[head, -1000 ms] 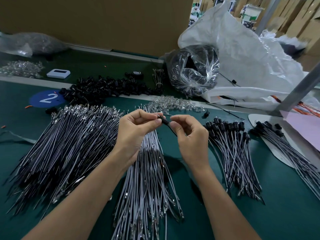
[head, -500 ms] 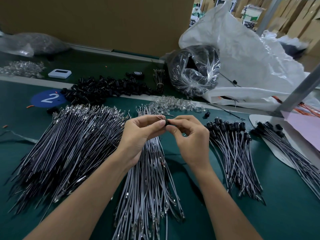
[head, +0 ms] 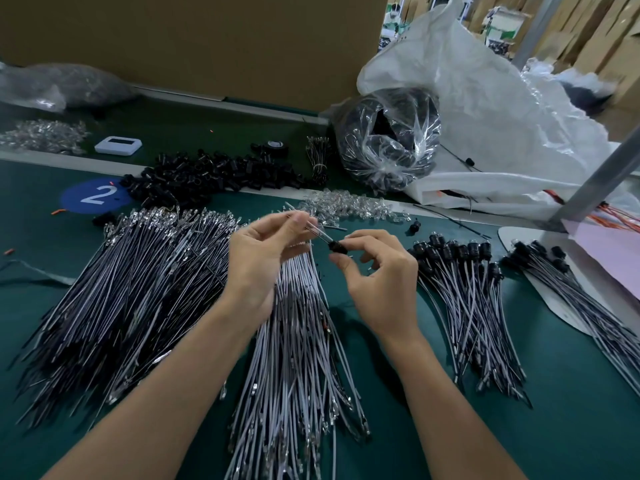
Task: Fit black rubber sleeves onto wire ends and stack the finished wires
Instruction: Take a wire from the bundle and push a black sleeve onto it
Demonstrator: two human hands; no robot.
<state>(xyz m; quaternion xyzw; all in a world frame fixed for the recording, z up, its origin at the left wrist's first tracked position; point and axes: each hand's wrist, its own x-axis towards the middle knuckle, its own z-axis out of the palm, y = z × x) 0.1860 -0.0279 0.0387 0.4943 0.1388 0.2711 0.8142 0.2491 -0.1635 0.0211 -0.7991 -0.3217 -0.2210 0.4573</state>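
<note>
The left hand (head: 263,261) and right hand (head: 379,275) are held raised, close together but apart, above the green table (head: 571,427); the step in hand is judged to be the fitting of one sleeve onto one wire, with stacking not yet begun. The next move is likely to call for the sleeve to be slid fully home along the wire while the wire is kept taut, after which the piece would be laid on the finished stack (head: 467,296) to the right, whose black-capped ends are aligned away from the person.

The broad pile of bare wires (head: 121,289) is spread at the left; the middle bundle (head: 294,358) lies directly under the hands; the heap of loose sleeves (head: 214,174) is set further back, beside the blue disc marked 2 (head: 93,195).

The wire (head: 317,233) is pinched near its upper end between thumb and forefinger of the left hand, the other fingers being loosely curled; the black sleeve (head: 337,245) is pinched between thumb and forefinger of the right hand, the remaining fingers curled and holding nothing; the wire is seen to enter the sleeve, but how far it is seated cannot be told.
</note>
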